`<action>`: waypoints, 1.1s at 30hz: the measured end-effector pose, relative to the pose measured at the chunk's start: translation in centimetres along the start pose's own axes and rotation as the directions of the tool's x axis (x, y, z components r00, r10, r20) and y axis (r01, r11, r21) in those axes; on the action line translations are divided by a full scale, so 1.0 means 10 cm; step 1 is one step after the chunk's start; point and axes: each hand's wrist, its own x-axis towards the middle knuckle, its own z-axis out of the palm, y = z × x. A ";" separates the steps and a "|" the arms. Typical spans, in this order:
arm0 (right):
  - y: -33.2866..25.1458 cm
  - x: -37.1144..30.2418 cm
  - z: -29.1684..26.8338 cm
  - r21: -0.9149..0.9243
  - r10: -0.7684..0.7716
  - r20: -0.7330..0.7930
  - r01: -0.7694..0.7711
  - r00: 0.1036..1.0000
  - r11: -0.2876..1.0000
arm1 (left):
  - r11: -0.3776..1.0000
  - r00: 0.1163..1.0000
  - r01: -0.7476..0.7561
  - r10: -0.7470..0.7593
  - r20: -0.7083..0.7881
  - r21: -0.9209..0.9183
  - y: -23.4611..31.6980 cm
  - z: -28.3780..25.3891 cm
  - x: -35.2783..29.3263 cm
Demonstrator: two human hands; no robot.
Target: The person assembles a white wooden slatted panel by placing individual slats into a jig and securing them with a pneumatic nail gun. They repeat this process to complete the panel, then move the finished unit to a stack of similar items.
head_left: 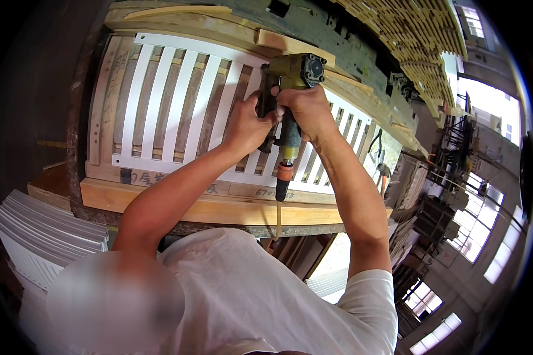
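A pneumatic nail gun is held over a white slatted panel, its head at the far side and its hose end toward me. My right hand is wrapped round its handle just below the head. At the gun's left side, my left hand is closed on the dark magazine, its fingers partly hidden there. An orange and black coupling joins the handle to a thin yellowish air hose. The panel lies flat in a wooden frame, with wood showing between its slats. The gun's nose is hidden from view.
Loose wood strips lie along the far edge. A hammer rests at the bench's right end. Stacked white slatted panels stand at the near left. Many thin wood strips are piled at the far right.
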 end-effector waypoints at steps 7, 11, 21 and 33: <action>-0.02 0.02 0.09 0.034 -0.014 0.010 0.013 1.000 0.999 | 0.996 1.000 0.007 -0.007 -0.002 0.084 -0.02 -0.10 0.03; -0.03 0.07 0.21 0.055 -0.028 0.061 0.025 0.998 0.998 | 0.994 0.997 -0.067 0.071 -0.035 0.085 0.00 -0.24 0.02; -0.10 0.09 0.36 -0.052 -0.007 0.050 0.010 0.999 0.999 | 0.995 0.993 -0.093 0.095 -0.066 0.034 0.15 -0.36 -0.07; -0.19 0.18 0.62 -0.041 -0.030 0.123 0.035 0.992 0.999 | 0.990 0.983 -0.136 0.138 -0.120 0.020 0.11 -0.60 -0.02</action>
